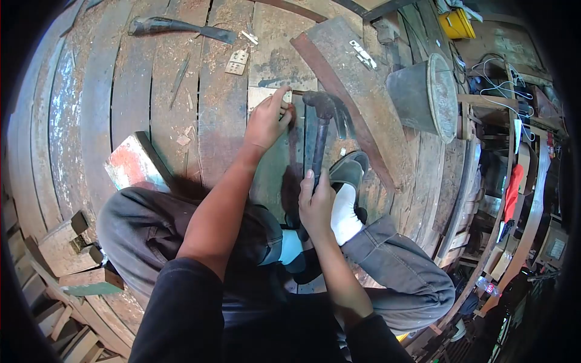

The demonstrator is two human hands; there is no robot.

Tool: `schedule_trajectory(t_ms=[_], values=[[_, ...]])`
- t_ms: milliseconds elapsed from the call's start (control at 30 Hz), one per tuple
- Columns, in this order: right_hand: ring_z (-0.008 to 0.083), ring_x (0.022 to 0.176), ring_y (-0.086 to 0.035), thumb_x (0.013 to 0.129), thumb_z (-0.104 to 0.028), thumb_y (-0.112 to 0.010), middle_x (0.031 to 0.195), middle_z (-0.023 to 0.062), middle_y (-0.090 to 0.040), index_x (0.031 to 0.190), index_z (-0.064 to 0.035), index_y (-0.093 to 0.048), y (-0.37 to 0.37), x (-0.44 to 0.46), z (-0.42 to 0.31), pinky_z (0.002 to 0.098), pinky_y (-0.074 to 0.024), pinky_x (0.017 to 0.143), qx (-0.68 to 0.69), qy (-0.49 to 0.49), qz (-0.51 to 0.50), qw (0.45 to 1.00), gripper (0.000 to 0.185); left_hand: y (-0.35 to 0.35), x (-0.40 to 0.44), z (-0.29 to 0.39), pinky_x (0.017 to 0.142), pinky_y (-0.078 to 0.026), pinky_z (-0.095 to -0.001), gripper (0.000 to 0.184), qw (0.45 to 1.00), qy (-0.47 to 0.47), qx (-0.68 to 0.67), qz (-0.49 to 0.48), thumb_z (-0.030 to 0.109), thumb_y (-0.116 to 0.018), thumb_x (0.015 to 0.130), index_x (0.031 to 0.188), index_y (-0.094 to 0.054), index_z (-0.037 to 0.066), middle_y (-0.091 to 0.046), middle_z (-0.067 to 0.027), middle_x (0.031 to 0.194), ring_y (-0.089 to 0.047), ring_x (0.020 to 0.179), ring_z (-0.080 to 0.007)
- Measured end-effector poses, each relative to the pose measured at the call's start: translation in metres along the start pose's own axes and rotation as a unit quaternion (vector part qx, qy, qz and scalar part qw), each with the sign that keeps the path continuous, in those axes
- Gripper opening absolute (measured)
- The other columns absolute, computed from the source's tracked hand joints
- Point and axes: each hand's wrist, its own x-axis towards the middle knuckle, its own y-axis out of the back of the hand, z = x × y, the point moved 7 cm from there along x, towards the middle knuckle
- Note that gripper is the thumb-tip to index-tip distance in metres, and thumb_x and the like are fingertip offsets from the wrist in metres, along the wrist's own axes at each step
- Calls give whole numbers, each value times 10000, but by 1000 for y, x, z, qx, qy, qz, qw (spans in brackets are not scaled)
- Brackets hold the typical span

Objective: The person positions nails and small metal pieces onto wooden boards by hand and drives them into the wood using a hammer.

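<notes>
My right hand [316, 206] is wrapped around the handle of a claw hammer [319, 142]. The hammer's head is up, just right of my left hand [270, 121]. Fingers of the left hand are bent and closed at the right end of a small pale wooden piece [259, 95] on the floor. A thin dark thing seems to stick out between those fingertips and the hammer head; it is too small to name. My left fingers partly hide the wooden piece.
Sawdust and chips lie on the plank floor [136, 97]. A long dark tool [181, 27] lies at the upper left. A wide board [363, 91] and a grey bucket [417, 97] stand right of the hammer. Near my left knee is a paint-stained wood block [136, 163].
</notes>
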Motion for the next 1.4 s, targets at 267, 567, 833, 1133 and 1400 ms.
schedule_trajectory(t_ms=[267, 567, 833, 1133, 1400], values=[[496, 709, -612, 1021, -193, -495, 722, 291, -610, 985, 34, -506, 8, 4, 3, 535, -450, 584, -22, -18, -2, 1000, 229, -1, 1, -1, 720, -564, -315, 579, 1000, -7, 12, 8, -28, -711, 785, 1316, -514, 90, -702, -88, 876, -706, 760, -194], [504, 718, -610, 1002, -174, -533, 744, 304, -608, 1009, 37, -503, 2, 1, -7, 548, -455, 592, -33, 10, -13, 999, 213, -3, 0, -3, 722, -560, -322, 591, 1000, 13, 17, -8, -28, -713, 778, 1319, -512, 99, -692, -92, 860, -699, 752, -206], [486, 704, -621, 1013, -188, -515, 725, 281, -614, 991, 37, -511, 4, 5, 2, 519, -460, 570, -38, 9, -10, 999, 227, -4, 2, -5, 732, -565, -324, 622, 1000, 17, 7, -13, -29, -729, 763, 1329, -504, 98, -694, -101, 928, -698, 769, -196], [500, 691, -605, 1008, -186, -522, 701, 295, -599, 1018, 48, -514, -4, 8, 1, 543, -446, 564, -64, 30, -35, 997, 235, -4, 3, -5, 738, -564, -331, 619, 1000, 17, 15, -17, -35, -722, 771, 1331, -500, 107, -690, -112, 972, -699, 752, -212], [492, 685, -616, 1008, -196, -525, 709, 294, -607, 1021, 47, -518, -5, 9, 11, 541, -452, 562, -95, 15, -25, 995, 243, -4, 2, -5, 712, -558, -358, 576, 1000, 14, 15, -12, 8, -704, 794, 1327, -505, 98, -687, -105, 870, -694, 760, -238]])
